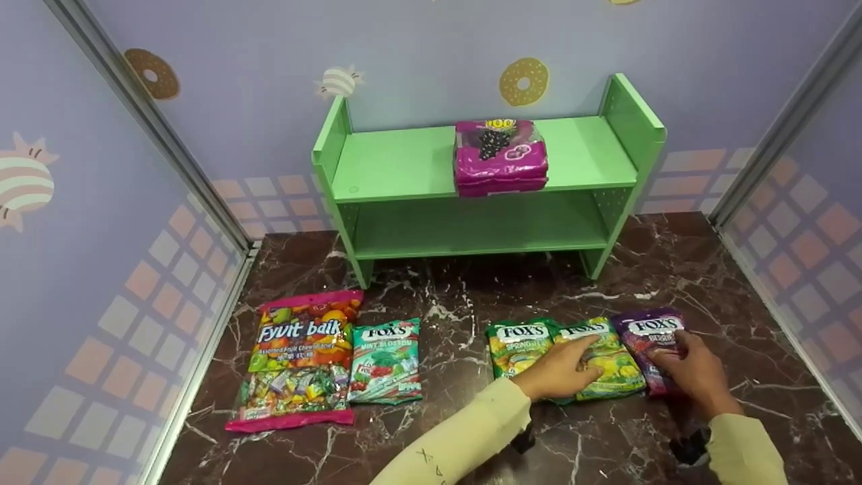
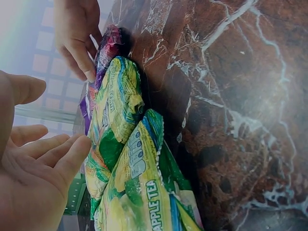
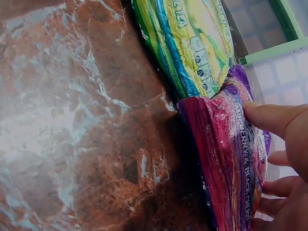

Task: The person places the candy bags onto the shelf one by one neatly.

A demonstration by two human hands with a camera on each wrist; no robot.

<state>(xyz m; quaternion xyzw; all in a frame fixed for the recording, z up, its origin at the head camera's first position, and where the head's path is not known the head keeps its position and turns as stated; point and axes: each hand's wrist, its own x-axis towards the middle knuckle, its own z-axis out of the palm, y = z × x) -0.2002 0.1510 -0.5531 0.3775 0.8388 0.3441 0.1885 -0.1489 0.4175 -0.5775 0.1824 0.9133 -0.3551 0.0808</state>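
Observation:
Three Fox's candy bags lie side by side on the right of the dark marble surface. My left hand (image 1: pixel 560 370) is over the green bag (image 1: pixel 518 345) and the yellow bag (image 1: pixel 616 369), partly hiding both. In the left wrist view its fingers (image 2: pixel 65 154) are spread loosely beside the yellow bag (image 2: pixel 118 103). The right hand (image 1: pixel 700 377) lies over the purple berries bag (image 1: pixel 650 327) at the row's right end. Its thumb touches the purple wrapper (image 3: pixel 226 144) in the right wrist view, with the other fingers extended along the bag's face.
A green two-tier shelf (image 1: pixel 397 165) stands behind, with a magenta grape pack (image 1: pixel 502 162) on top. To the left lie a large Fruit candy bag (image 1: pixel 303 360) and a mint Fox's bag (image 1: pixel 385 362). Patterned panels (image 1: pixel 101 202) enclose the sides and back.

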